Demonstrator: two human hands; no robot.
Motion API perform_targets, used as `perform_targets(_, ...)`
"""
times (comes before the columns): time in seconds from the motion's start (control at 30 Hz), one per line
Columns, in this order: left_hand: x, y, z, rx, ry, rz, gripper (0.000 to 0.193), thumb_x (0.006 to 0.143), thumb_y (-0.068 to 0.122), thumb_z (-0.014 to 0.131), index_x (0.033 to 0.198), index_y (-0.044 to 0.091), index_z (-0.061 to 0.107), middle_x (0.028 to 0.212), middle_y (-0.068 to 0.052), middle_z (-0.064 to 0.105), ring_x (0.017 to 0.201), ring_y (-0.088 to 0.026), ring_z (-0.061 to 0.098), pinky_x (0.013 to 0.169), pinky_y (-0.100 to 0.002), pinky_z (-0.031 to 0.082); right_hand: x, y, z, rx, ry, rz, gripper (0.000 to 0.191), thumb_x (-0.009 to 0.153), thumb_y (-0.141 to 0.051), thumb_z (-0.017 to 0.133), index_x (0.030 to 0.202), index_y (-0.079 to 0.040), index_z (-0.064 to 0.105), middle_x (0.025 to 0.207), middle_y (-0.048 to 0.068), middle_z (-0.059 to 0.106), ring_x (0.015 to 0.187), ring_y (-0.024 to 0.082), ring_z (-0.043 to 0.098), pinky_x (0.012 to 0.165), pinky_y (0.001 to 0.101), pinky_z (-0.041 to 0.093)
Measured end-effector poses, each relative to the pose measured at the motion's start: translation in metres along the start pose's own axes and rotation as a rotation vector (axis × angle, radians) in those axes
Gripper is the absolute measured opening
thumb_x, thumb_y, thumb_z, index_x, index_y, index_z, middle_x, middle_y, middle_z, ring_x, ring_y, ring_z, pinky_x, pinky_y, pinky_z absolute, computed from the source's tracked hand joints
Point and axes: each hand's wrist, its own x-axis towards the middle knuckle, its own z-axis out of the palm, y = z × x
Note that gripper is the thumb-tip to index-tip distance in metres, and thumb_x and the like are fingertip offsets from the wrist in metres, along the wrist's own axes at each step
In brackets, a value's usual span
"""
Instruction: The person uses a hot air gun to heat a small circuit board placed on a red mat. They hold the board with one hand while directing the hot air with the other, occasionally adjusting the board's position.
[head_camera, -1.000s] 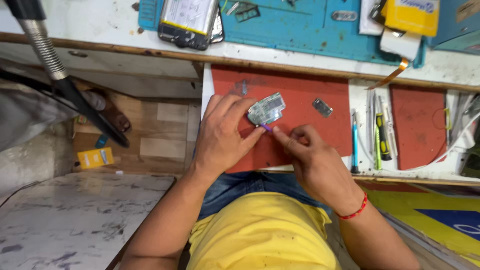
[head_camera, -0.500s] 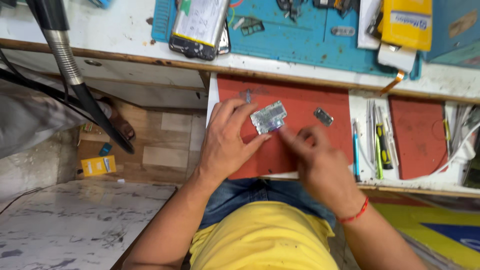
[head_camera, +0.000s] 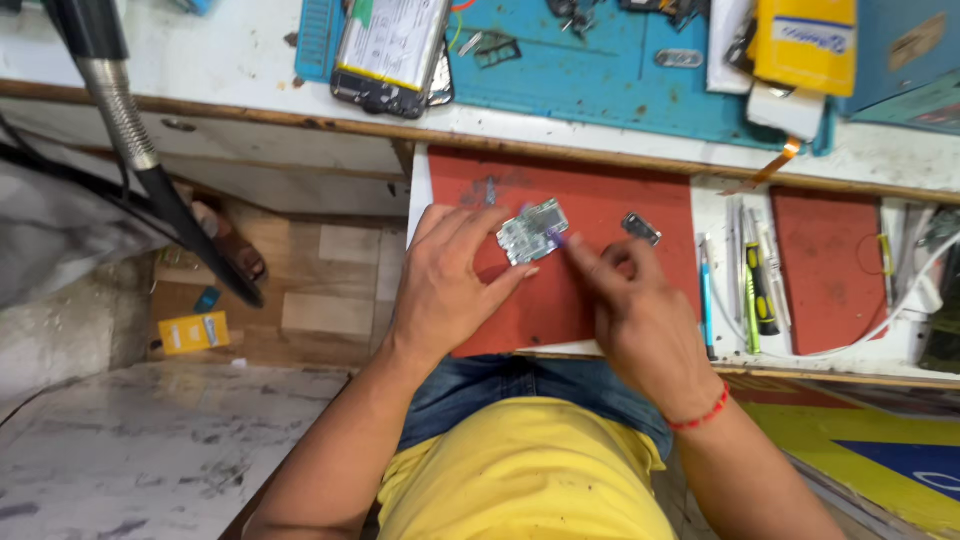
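My left hand (head_camera: 450, 285) pinches a small silver-green circuit board (head_camera: 532, 231) by its lower edge, holding it just above a red mat (head_camera: 600, 195) in a pulled-out tray. My right hand (head_camera: 640, 310) is right beside the board and holds a thin tool with a purple tip (head_camera: 556, 238) against the board's right edge. A small metal shield piece (head_camera: 641, 228) lies on the mat just beyond my right hand's fingers.
Screwdrivers and tweezers (head_camera: 745, 285) lie in the tray right of the red mat, next to a second red mat (head_camera: 825, 270) and white cable. An opened phone (head_camera: 392, 50) rests on a blue work mat (head_camera: 610, 70) on the bench above. A lamp's flexible arm (head_camera: 115, 95) crosses the left.
The view has drifted, so the bench sits lower in frame. My right hand moved a little and its tool tip stays at the board's right edge. My left hand keeps its hold.
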Motion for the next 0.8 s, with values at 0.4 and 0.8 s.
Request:
perform_targets(0.4,-0.001,-0.005,0.004,0.003,0.044,0.059,0.057,0.065,0.015,0.092,0.115,0.001,0.067,0.108,-0.014,0.071,0.104,-0.034,0.062,0.090,-0.042,0.053,0.000,-0.005,-0.009,0.044,-0.097,-0.115,0.056,0.082,0.000,0.064,0.136,-0.017,0.065,0.103,0.014,0.062,0.071,0.035,0.068,0.058,0.0469,0.055)
perform_targets(0.8,0.002,-0.009,0.002,-0.038,0.021,0.070,0.050,0.068,0.016,0.093,0.110,0.006,0.069,0.100,-0.008,0.073,0.094,-0.031,0.062,0.085,-0.042,0.051,-0.010,-0.003,-0.010,0.175,0.105,-0.004,0.053,0.088,0.003,0.058,0.139,-0.010,0.062,0.109,0.017,0.058,0.084,0.033,0.066,0.073,0.0446,0.055)
